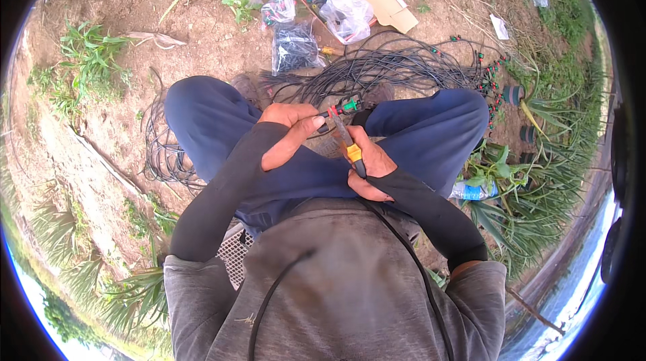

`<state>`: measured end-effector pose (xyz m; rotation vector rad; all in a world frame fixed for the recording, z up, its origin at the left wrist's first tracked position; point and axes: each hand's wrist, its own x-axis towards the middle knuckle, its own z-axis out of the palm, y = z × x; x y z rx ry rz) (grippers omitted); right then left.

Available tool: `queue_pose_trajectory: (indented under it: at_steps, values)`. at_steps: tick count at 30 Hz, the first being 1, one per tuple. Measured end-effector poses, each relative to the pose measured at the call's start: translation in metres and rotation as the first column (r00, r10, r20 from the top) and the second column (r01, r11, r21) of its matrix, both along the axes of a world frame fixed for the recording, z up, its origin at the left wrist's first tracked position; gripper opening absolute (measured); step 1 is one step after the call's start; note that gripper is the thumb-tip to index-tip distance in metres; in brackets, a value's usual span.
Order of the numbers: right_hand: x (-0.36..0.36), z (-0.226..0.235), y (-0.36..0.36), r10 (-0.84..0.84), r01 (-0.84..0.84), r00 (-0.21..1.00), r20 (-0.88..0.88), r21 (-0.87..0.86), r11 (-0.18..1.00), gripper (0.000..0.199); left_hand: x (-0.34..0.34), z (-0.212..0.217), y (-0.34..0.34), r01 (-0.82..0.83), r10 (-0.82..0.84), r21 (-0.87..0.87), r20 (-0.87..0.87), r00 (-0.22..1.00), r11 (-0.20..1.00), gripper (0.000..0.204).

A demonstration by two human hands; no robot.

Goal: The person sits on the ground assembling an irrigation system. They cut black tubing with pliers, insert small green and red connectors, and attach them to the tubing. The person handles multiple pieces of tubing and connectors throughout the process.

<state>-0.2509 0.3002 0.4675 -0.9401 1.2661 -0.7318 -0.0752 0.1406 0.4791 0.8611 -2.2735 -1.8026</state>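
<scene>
In front of my lap, my left hand [291, 131] is closed around a small fitting with green and red parts [348, 106] on a black end, pinched between thumb and fingers. My right hand [374, 162] grips pliers [354, 152] with yellow and black handles. Their jaws point up and left and meet the fitting at its red part. Whether the jaws bite on it or only rest against it, I cannot tell. Beyond my hands, between and past my bent knees, lies a heap of thin black tubing [383, 68], with many small red and green fittings [494, 78] at its right end.
A clear bag of black parts [294, 48] lies on the soil beside a yellow-handled tool [331, 51]. Behind it is an open cardboard box [397, 14] holding a plastic bag [348, 14]. More loose black tubing [165, 149] lies left; a bottle [474, 191] and spiky plants [545, 193] stand right.
</scene>
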Motion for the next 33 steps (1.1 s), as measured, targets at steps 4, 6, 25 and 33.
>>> queue_pose_trajectory:
  at_steps: [4, 6, 25, 33]
  values:
    - [-0.006, 0.012, -0.003, 0.047, -0.045, 0.998, -0.052, 0.039, 0.998, 0.039, 0.004, 0.001, -0.008, 0.052, -0.049, 0.379, -0.018, 0.999, 0.924, 0.023]
    - [-0.007, 0.014, -0.003, 0.05, -0.048, 0.998, -0.045, 0.056, 0.997, 0.037, 0.002, 0.005, -0.008, 0.094, -0.092, 0.222, -0.017, 0.996, 0.97, 0.022]
    - [-0.007, 0.0, 0.006, -0.039, 0.009, 0.973, -0.229, -0.129, 0.992, 0.066, -0.008, 0.006, -0.003, 0.019, -0.013, 0.088, -0.069, 0.998, 0.996, 0.021]
    - [-0.015, -0.011, 0.007, 0.002, -0.042, 0.962, -0.272, -0.141, 0.989, 0.066, -0.012, -0.004, 0.007, -0.045, 0.035, -0.14, -0.069, 0.997, 0.989, 0.013]
